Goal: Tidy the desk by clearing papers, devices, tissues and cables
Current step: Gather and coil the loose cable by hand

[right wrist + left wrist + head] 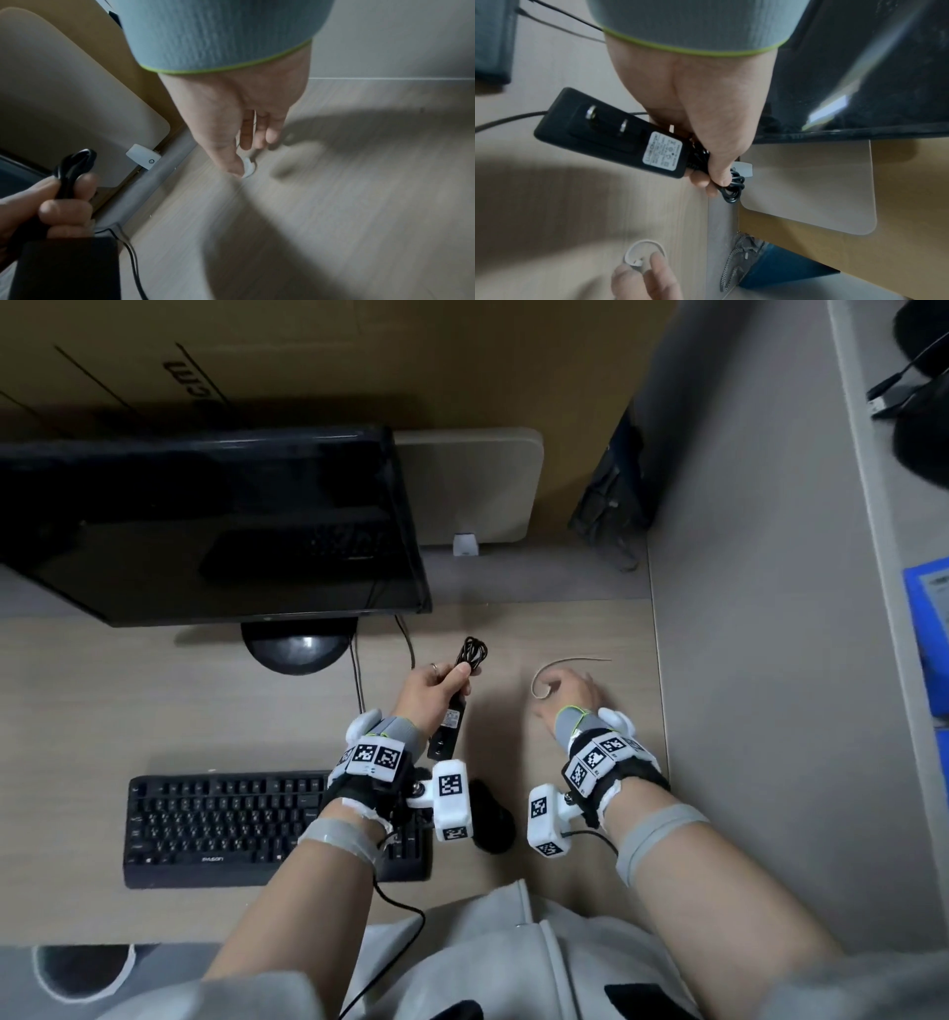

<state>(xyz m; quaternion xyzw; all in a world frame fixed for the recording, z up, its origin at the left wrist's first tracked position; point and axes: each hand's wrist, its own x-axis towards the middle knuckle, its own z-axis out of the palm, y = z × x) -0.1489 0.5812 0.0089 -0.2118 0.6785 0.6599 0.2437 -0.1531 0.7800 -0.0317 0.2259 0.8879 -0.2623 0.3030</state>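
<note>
My left hand [441, 680] grips a black power adapter [448, 731] together with its coiled black cable [473, 652], a little above the desk, right of the monitor stand. The left wrist view shows the adapter [608, 132] with its plug prongs and white label, the coil [732, 188] sticking out past the fingers. My right hand [557, 690] reaches down to a thin white cable [565, 661] lying curled on the desk. Its thumb touches the curled end [248, 167], while the other fingers [272, 136] stay fairly straight.
A black monitor [205, 526] stands at the back left, its cables [357, 670] trailing over the desk. Near the front edge lie a black keyboard [231, 819] and a black mouse [493, 814]. A grey partition [744, 608] closes the right side, with a blue folder [929, 634] beyond.
</note>
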